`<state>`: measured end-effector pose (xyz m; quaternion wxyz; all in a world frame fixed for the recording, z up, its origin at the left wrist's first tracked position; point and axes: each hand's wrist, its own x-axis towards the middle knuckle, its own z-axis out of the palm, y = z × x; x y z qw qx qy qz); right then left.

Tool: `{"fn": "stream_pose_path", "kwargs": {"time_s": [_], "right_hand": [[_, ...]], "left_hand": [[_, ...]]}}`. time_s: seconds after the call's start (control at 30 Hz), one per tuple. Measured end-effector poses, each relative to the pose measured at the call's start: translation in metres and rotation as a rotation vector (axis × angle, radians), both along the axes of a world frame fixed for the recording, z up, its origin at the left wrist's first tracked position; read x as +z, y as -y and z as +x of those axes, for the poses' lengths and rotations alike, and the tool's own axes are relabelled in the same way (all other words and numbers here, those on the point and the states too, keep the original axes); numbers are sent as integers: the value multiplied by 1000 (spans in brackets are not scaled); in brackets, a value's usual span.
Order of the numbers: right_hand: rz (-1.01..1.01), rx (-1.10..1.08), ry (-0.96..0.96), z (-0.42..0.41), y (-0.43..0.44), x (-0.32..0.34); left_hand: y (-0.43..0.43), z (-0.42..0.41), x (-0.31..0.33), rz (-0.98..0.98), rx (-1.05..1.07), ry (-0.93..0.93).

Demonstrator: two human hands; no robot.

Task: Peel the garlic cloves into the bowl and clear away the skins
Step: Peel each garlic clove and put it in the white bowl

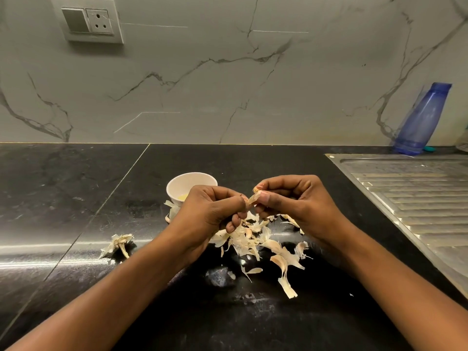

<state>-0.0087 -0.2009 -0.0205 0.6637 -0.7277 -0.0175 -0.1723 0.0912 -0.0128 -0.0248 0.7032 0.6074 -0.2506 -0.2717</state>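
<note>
- Above the dark worktop (76, 198), just in front of the white bowl (177, 182) — left hand (215, 209) and right hand (291, 198) raised and brought together, fingertips almost meeting
- Left hand: fingers curled tight, pinching the near end of a garlic clove (254, 198), most of it hidden behind the knuckles
- Right hand: thumb and forefinger nipped on the clove's papery far tip, other fingers folded in under the palm
- Inside the bowl: something pale yellow at the bottom, probably peeled garlic; number impossible to tell
- Under the hands: loose skins (248, 239) strewn across the worktop, a few up against the bowl's base; a dry root stub (119, 243) lying apart to the left
- Judged stage: peeling under way, clearing of skins not yet begun
- Could lose the clove from so small a pinch — a drop into the litter below would mean hunting for it among look-alike scraps
- Could tear the skin short if pulled too sharply, leaving slivers stuck to the flesh
- Could knock the bowl with the left hand, so close behind it
- Could carry flakes of skin into the bowl along with the clove
- Could scatter the featherlight skins toward the sink drainer (417, 193) or over the front edge with a hasty sweep
</note>
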Motion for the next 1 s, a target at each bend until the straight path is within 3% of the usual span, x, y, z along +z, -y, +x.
{"fn": "stream_pose_path", "kwargs": {"time_s": [1.0], "right_hand": [[394, -121, -92, 5, 8, 4]], "left_hand": [[-1, 6, 1, 45, 60, 17]]}}
